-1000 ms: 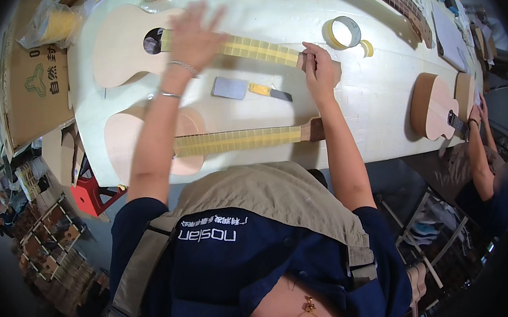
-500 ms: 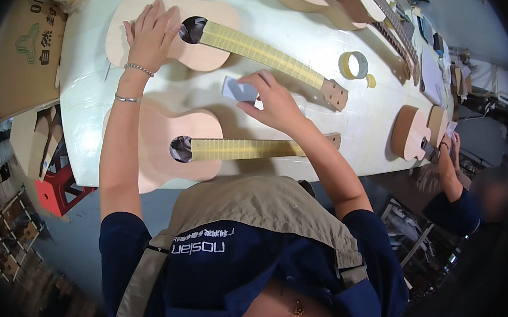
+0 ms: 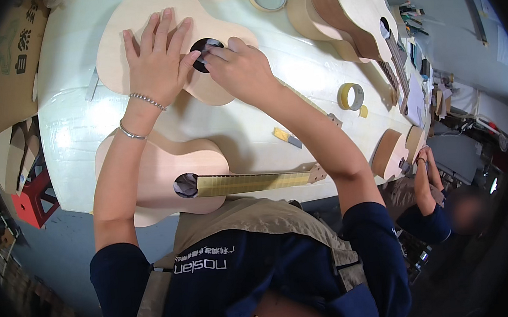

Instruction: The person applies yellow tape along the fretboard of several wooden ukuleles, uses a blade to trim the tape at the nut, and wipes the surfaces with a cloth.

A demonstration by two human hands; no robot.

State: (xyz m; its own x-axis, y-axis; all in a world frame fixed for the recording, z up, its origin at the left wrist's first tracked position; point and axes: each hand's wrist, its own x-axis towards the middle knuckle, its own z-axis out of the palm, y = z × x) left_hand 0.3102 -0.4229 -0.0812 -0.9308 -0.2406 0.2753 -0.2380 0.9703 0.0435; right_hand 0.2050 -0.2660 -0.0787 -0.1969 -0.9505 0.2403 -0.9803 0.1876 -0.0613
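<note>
My left hand lies flat with spread fingers on the pale wooden top of an unfinished ukulele. Its thumb reaches to the rim of the round sound hole. At that hole's right edge, the bent fingers of my right hand are closed; a small pale folded piece, seemingly sandpaper, was in them earlier and is now mostly hidden. My right hand and forearm cover much of this ukulele's neck. Closer to me rests a second unfinished ukulele, its fretboard masked with yellow tape.
Tape rolls lie on the white table. A small yellow-and-grey tool is below my right forearm. More instruments stand at the far right. A cardboard box and red stool flank the left side; a person works at right.
My right hand has moved from between the two ukuleles up to the far one's sound hole. The left hand stays flat on the top. The whole view has shifted slightly.
</note>
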